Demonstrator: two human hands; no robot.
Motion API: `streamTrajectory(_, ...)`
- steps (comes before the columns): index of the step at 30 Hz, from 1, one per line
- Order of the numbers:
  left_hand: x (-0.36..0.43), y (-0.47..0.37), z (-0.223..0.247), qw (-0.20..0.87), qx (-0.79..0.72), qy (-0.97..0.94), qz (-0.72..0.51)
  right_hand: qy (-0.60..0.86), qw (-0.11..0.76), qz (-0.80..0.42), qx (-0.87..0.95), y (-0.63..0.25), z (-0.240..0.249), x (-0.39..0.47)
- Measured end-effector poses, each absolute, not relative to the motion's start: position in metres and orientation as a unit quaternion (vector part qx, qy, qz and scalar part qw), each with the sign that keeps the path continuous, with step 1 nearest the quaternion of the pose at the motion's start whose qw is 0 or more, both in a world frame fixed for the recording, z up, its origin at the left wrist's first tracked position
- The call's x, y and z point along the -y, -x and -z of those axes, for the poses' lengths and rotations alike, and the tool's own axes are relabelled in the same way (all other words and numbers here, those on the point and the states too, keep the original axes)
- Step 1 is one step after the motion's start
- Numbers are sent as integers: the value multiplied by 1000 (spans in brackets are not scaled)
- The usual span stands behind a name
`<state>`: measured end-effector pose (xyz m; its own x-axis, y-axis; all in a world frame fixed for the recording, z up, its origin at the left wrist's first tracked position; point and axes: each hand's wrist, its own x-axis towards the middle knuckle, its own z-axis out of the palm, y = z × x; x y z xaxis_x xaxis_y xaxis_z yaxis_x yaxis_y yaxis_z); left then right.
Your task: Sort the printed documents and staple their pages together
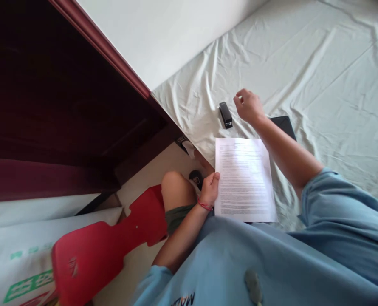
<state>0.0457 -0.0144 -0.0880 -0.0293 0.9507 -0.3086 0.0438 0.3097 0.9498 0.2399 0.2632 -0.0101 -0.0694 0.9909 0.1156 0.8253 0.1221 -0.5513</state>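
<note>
My left hand point(210, 189) pinches the left edge of a printed sheet of paper point(244, 180), thumb on top. The paper lies over my lap and the edge of the bed, text side up; whether more than one sheet is there I cannot tell. Over the bed, my right hand point(248, 105) is raised with loosely curled fingers, a gap showing between thumb and forefinger and nothing visible in it. Just left of that hand, apart from it, a black stapler point(225, 114) rests on the sheet-covered bed. Partly behind my right forearm lies a flat dark object point(284, 126).
A wrinkled pale bedsheet point(335, 85) spreads to the right, against a white wall point(170, 38). Dark red-brown furniture point(64, 85) fills the left. Below it stand a red plastic chair point(90, 255) and a white printed sack point(17, 242). My feet in dark slippers point(196, 178) are beside the bed.
</note>
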Motion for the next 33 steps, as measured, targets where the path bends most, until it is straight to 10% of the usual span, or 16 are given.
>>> streamTrajectory(33, -15, -46, 100, 612, -550, -340, -455, 619, 140, -251, 731, -167, 53, -270)
